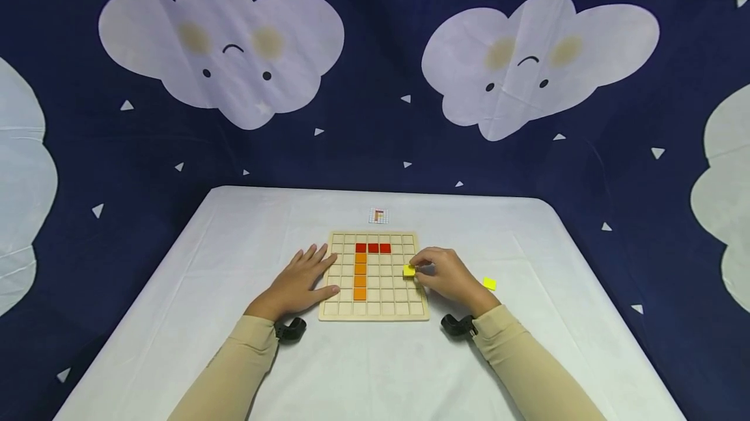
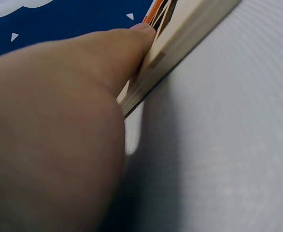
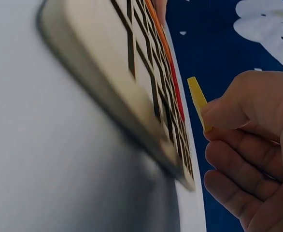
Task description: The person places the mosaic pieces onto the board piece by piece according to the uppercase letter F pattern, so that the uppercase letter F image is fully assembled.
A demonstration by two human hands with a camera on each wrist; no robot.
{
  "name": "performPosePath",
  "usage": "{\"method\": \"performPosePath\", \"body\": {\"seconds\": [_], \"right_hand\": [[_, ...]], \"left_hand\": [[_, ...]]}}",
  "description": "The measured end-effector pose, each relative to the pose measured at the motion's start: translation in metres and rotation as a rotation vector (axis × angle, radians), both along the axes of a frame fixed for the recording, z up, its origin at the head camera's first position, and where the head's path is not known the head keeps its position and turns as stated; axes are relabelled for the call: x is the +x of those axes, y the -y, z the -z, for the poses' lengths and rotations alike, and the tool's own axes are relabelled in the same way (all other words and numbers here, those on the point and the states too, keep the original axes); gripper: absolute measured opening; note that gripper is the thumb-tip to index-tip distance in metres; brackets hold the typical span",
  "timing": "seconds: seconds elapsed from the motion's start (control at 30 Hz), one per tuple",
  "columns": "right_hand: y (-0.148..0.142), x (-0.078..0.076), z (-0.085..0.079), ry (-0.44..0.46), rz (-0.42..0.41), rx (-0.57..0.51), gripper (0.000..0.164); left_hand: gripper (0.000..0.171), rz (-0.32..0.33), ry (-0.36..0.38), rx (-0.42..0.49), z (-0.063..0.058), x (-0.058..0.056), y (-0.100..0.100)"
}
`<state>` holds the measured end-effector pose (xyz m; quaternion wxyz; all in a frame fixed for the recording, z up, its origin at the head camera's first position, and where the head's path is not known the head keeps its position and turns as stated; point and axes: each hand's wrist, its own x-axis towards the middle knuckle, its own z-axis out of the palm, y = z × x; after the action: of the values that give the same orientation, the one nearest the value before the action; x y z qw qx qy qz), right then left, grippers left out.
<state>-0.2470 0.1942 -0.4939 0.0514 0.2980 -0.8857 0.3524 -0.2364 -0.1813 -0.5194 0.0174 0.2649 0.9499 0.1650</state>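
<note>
A wooden grid board (image 1: 373,309) lies flat on the white table. Three red square tiles (image 1: 373,248) sit in a row near its far edge, and several orange tiles (image 1: 360,269) run down a column below the leftmost red one. My right hand (image 1: 448,276) pinches a yellow tile (image 1: 409,271) between thumb and fingertips, above the board's right side; in the right wrist view the yellow tile (image 3: 198,104) is seen edge-on. My left hand (image 1: 297,280) lies with fingers spread at the board's left edge, its thumb (image 2: 127,48) on the rim.
A second yellow tile (image 1: 489,284) lies on the table right of the board, beside my right wrist. Behind the board lies a small pattern card (image 1: 379,216) showing a coloured shape on a grid. A dark blue cloth with clouds (image 1: 375,82) hangs behind the table (image 1: 281,213).
</note>
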Motion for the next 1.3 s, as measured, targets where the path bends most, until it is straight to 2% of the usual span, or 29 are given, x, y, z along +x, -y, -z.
{"method": "performPosePath", "body": {"seconds": [0.2, 0.43, 0.77, 1.3], "right_hand": [[0.019, -0.007, 0.000, -0.022, -0.035, 0.025, 0.022], [0.039, -0.011, -0.002, 0.023, -0.047, 0.055, 0.022], [0.059, -0.018, -0.001, 0.011, -0.086, 0.089, 0.021], [0.077, -0.023, 0.002, 0.034, -0.047, 0.114, 0.022]], "left_hand": [[0.085, 0.009, -0.005, 0.010, -0.003, 0.002, 0.000], [0.084, 0.006, 0.001, 0.010, -0.005, 0.002, -0.001], [0.084, -0.003, 0.008, 0.002, -0.005, 0.001, -0.002], [0.084, 0.003, 0.002, 0.014, -0.004, 0.002, 0.000]]}}
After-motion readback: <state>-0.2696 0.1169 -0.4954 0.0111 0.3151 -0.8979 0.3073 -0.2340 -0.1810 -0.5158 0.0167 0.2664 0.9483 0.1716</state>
